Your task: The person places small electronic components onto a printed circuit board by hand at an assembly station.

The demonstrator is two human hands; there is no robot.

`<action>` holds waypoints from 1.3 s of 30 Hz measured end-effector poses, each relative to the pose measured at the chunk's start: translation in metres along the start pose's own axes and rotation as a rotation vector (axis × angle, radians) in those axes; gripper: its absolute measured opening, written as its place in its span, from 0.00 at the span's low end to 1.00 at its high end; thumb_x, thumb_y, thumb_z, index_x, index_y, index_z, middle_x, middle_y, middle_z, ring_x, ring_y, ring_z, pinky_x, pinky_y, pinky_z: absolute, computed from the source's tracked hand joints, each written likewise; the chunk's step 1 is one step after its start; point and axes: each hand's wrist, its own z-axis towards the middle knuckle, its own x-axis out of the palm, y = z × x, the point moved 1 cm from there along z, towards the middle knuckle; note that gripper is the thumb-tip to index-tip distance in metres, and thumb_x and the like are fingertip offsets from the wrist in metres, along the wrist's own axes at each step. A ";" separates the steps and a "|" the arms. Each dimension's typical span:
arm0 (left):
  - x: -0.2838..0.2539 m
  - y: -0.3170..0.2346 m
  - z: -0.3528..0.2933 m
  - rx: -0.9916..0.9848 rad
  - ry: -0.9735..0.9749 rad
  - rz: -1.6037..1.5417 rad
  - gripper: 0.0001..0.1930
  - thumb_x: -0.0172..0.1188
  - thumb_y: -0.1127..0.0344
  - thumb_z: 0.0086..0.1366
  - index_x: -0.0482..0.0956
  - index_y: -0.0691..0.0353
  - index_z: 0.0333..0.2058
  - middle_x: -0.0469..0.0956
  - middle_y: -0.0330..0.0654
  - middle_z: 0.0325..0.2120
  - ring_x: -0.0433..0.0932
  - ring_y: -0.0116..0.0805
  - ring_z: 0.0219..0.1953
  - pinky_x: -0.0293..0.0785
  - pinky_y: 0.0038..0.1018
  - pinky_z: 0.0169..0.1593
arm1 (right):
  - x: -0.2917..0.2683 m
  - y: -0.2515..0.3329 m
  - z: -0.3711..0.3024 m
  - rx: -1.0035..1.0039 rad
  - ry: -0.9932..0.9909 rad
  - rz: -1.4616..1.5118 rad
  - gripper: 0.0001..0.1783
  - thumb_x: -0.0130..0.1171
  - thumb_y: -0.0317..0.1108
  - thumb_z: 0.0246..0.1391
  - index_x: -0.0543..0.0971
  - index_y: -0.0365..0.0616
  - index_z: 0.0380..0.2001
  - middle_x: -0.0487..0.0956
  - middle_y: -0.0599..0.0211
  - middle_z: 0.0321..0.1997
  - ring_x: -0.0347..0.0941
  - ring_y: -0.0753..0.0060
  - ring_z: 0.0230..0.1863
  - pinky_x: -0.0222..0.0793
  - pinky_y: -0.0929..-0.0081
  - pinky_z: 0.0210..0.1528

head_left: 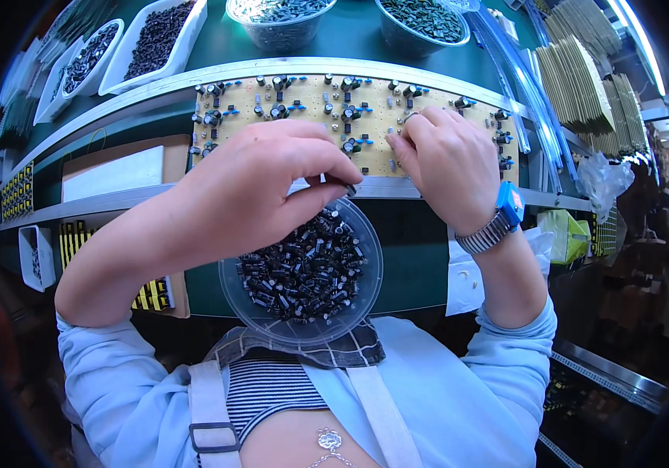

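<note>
My left hand (276,171) is closed in a pinch on a small black capacitor (349,189), just above the far rim of a round clear tub (377,273). Loose black cylindrical capacitors (303,269) fill much of that tub, which sits close to my body. Over the right part of a tan circuit board panel (315,95) is my right hand (451,160), its fingers curled together near the board. Whatever those fingers hold is hidden. The panel lies between two metal rails and carries rows of upright black capacitors and small blue parts.
Beyond the far rail (303,65) stand a clear bowl of small parts (284,33), a bowl of green parts (420,43) and a white tray of dark parts (120,70). Stacked boards (576,90) and a plastic bag (603,181) are at the right. A white card (112,173) lies left.
</note>
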 end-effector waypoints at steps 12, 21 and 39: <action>0.006 0.030 0.068 -0.225 -0.032 -0.028 0.05 0.62 0.74 0.61 0.84 0.65 0.35 0.79 0.41 0.31 0.73 0.30 0.28 0.71 0.23 0.34 | -0.035 0.079 -0.023 -0.298 0.213 0.455 0.08 0.64 0.36 0.48 0.79 0.47 0.30 0.75 0.69 0.29 0.73 0.66 0.31 0.67 0.70 0.40; 0.024 0.044 0.096 -0.069 -0.045 0.329 0.08 0.62 0.66 0.62 0.85 0.65 0.31 0.79 0.42 0.30 0.75 0.37 0.34 0.74 0.30 0.41 | -0.011 0.102 -0.024 -0.399 0.376 0.553 0.05 0.59 0.32 0.52 0.79 0.43 0.31 0.79 0.65 0.31 0.74 0.64 0.34 0.67 0.70 0.45; 0.024 0.045 0.100 0.037 -0.066 0.551 0.08 0.62 0.64 0.62 0.86 0.61 0.31 0.80 0.40 0.31 0.75 0.39 0.36 0.74 0.31 0.44 | -0.009 0.102 -0.022 -0.389 0.208 0.660 0.07 0.57 0.32 0.54 0.77 0.42 0.35 0.76 0.62 0.36 0.73 0.63 0.37 0.67 0.70 0.45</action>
